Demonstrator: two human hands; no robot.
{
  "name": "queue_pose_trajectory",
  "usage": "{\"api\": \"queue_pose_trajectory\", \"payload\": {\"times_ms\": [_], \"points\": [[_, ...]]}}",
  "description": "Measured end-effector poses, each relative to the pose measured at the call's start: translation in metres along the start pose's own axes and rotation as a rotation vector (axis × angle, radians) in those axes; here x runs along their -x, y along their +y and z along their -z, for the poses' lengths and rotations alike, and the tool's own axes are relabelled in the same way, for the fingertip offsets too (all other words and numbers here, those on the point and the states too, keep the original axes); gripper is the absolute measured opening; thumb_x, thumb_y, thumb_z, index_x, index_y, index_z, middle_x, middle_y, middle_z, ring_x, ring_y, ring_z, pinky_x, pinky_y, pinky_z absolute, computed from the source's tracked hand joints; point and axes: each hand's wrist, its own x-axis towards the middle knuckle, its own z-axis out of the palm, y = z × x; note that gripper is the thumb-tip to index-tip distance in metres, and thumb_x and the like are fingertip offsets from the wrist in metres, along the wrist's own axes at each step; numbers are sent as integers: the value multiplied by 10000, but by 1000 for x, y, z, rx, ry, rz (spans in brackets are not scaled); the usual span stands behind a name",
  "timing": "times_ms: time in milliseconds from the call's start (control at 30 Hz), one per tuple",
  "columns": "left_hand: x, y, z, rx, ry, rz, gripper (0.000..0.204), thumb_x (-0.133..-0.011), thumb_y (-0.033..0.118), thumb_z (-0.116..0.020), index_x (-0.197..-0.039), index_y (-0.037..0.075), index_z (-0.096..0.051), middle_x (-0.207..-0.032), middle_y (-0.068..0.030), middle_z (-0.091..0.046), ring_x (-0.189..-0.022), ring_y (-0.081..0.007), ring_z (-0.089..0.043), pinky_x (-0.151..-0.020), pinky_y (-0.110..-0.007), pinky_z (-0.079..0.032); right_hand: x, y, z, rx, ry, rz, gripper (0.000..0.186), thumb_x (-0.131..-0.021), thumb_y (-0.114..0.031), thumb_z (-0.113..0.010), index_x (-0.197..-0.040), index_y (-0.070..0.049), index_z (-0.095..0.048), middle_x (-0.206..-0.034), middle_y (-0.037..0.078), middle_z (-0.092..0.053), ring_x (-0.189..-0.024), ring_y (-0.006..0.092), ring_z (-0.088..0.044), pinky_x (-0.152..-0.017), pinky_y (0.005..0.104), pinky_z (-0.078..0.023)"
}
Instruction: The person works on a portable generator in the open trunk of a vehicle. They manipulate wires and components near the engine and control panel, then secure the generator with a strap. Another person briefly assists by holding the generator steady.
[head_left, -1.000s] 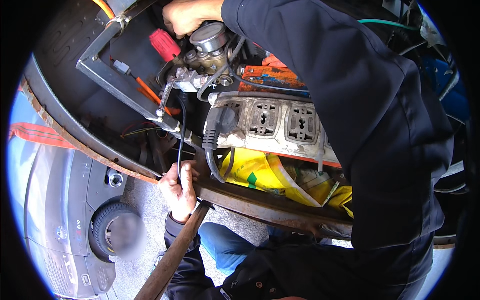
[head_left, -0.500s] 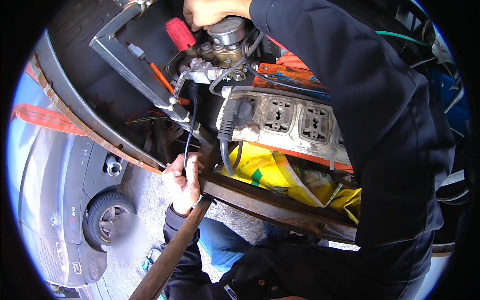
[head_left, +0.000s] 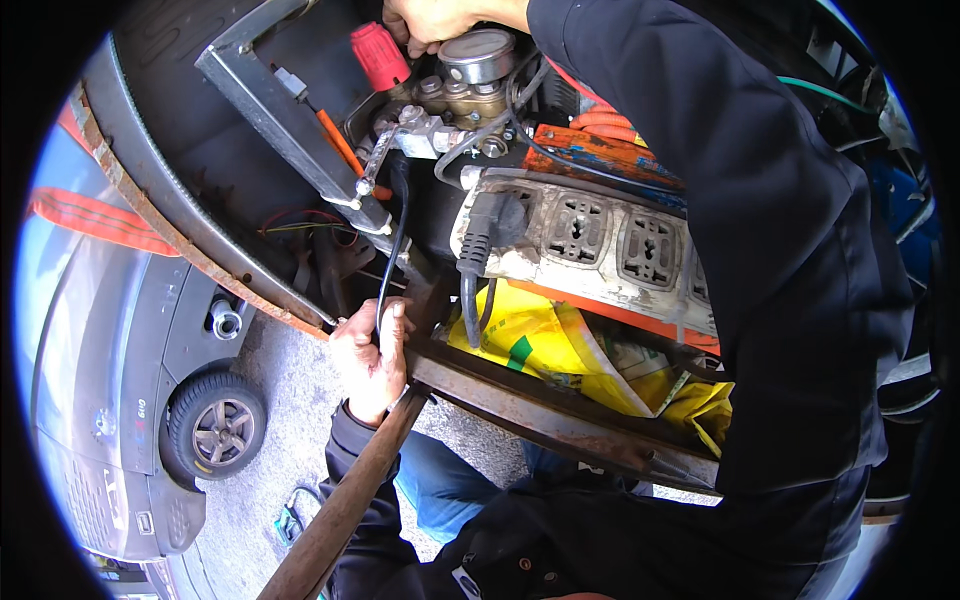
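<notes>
My left hand (head_left: 372, 355) is closed around a thin black hose (head_left: 396, 240) at the near edge of a rusty metal frame (head_left: 510, 400). The hose runs up to a silver valve (head_left: 425, 134) with a lever, on a brass pump (head_left: 462, 100). On top of the pump sit a round pressure gauge (head_left: 477, 55) and a red knob (head_left: 380, 57). My right hand (head_left: 430, 20) reaches over to the far side, between knob and gauge. Its fingers curl downward; whatever they grip is hidden behind the pump parts.
A dirty white power strip (head_left: 600, 235) with a black plug (head_left: 497, 215) lies right of the hose. Below it is a yellow bag (head_left: 530, 335). A wooden pole (head_left: 350, 495) slants under my left wrist. A grey vehicle (head_left: 100, 400) stands at left.
The view has shifted a little, so the pump and power strip appear slightly farther right. Both hands keep their places, the left one still around the hose.
</notes>
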Motion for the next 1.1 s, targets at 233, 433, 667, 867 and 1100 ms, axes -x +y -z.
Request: {"api": "queue_pose_trajectory", "payload": {"times_ms": [233, 433, 667, 867, 1100], "points": [[-1, 0, -1, 4, 30, -18, 180, -1004, 160, -662, -921, 16, -731, -634, -52, -661, -542, -131, -620, -539, -285, -459, 3, -10, 9, 123, -67, 33, 255, -713, -116, -858, -919, 6, -770, -905, 206, -754, -852, 343, -738, -745, 419, -575], [-2, 0, 0, -6, 17, -18, 176, -1002, 157, -656, -931, 14, -731, -634, -55, -663, -546, -134, -625, -544, -287, -460, 7, -8, 10, 138, -102, 94, 261, -739, -122, -841, -943, 23, -765, -925, 228, -751, -869, 344, -742, -748, 425, -572], [-2, 0, 2, -48, 7, -41, 165, -996, 140, -639, -928, 25, -734, -637, -61, -661, -543, -163, -636, -551, -297, -459, 13, -9, 17, 89, -123, 146, 243, -774, -113, -814, -969, 20, -754, -933, 227, -749, -873, 347, -737, -758, 434, -564], [-3, 4, 5, -47, -46, -66, 231, -1038, 140, -619, -931, -22, -745, -688, -62, -684, -613, -110, -624, -589, -266, -480, 15, -7, 21, 109, -155, 175, 256, -767, -123, -814, -978, 9, -753, -920, 226, -743, -860, 345, -732, -749, 432, -558], [-3, 7, 14, -75, -36, -63, 236, -1031, 154, -622, -917, -4, -754, -681, -52, -694, -590, -108, -622, -568, -266, -457, -1, -3, 13, 105, -126, 298, 240, -762, -121, -812, -950, 16, -751, -896, 228, -739, -834, 347, -730, -730, 429, -556]]}}
